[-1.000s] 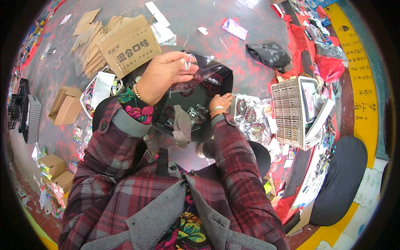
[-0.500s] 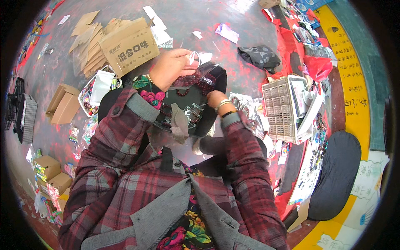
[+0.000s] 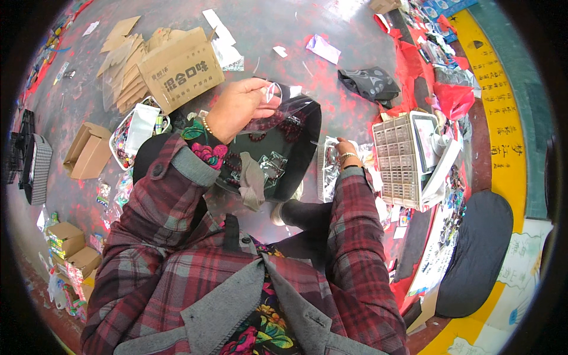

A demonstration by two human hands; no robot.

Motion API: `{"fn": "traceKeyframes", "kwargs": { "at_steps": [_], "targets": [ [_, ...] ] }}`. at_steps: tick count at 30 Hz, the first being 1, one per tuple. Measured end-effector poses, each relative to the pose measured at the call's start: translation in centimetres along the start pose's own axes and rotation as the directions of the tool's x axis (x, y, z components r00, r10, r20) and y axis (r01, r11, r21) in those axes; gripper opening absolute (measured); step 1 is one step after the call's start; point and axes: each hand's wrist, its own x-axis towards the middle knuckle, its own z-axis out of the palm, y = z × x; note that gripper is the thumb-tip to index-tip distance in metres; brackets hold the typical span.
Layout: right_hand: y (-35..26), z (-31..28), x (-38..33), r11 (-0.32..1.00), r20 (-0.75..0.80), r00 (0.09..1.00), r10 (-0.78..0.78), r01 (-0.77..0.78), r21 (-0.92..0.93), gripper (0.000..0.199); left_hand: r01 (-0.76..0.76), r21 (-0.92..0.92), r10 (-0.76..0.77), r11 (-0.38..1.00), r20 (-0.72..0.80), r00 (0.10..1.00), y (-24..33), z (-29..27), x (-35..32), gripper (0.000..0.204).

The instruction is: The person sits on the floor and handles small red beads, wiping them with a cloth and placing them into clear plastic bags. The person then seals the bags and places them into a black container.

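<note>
My left hand (image 3: 241, 107) is raised over the far left side of a dark open tub (image 3: 306, 155). Thumb and fingers pinch a clear plastic bag (image 3: 290, 105) with a small white piece at its top. Dark red bead bracelets (image 3: 292, 128) show at the tub's far side, partly behind the plastic. Small clear packets (image 3: 273, 165) and a grey cloth (image 3: 252, 182) lie toward its near side. Right of the tub, my right hand (image 3: 348, 148) has its fingers closed at the upper edge of a larger clear bag (image 3: 328, 171); the bag's contents are hard to make out.
A beige plastic crate (image 3: 395, 158) with white items stands at the right. A dark patterned bag (image 3: 369, 84) lies beyond it. To the left are a cardboard box (image 3: 182, 71), flattened cardboard (image 3: 127, 74), a filled white basket (image 3: 121, 142) and a small open carton (image 3: 89, 151).
My right hand has moved right, from the tub's edge to the larger clear bag, which now stands more upright. My left hand has dropped slightly, still pinching the plastic.
</note>
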Motion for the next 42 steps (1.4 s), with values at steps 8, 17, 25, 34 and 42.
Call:
{"fn": "traceKeyframes", "kwargs": {
  "at_steps": [8, 17, 25, 34, 42],
  "targets": [
    [-1.7, 4.6, 0.0, 0.689, -0.001, 0.971, -0.237, 0.168, -0.705, 0.027, 0.046, 0.061, -0.046, 0.997, -0.016, 0.999, 0.4, 0.0, -0.3, 0.025],
    [-1.0, 8.3, 2.5, 0.869, 0.038, 0.981, -0.191, 0.187, -0.459, 0.046, 0.077, 0.090, -0.076, 0.993, -0.021, 0.997, 0.1, 0.2, 0.0, 0.025],
    [-2.3, 9.2, -0.2, 0.976, 0.117, 0.988, -0.100, 0.074, 0.204, 0.043, 0.065, 0.062, -0.062, 0.996, -0.045, 0.997, -0.2, 0.5, 0.2, 0.025],
    [-0.5, 11.5, 1.8, 0.902, 0.000, 0.944, -0.329, 0.314, -0.296, 0.055, 0.071, 0.060, -0.069, 0.996, -0.023, 0.997, 0.0, 0.6, 0.3, 0.025],
    [-2.4, 5.9, 3.4, 0.604, -0.317, 0.945, -0.076, 0.296, 0.740, 0.084, 0.076, 0.061, -0.076, 0.995, -0.009, 0.997, 0.1, 0.9, 0.2, 0.025]
  ]
}}
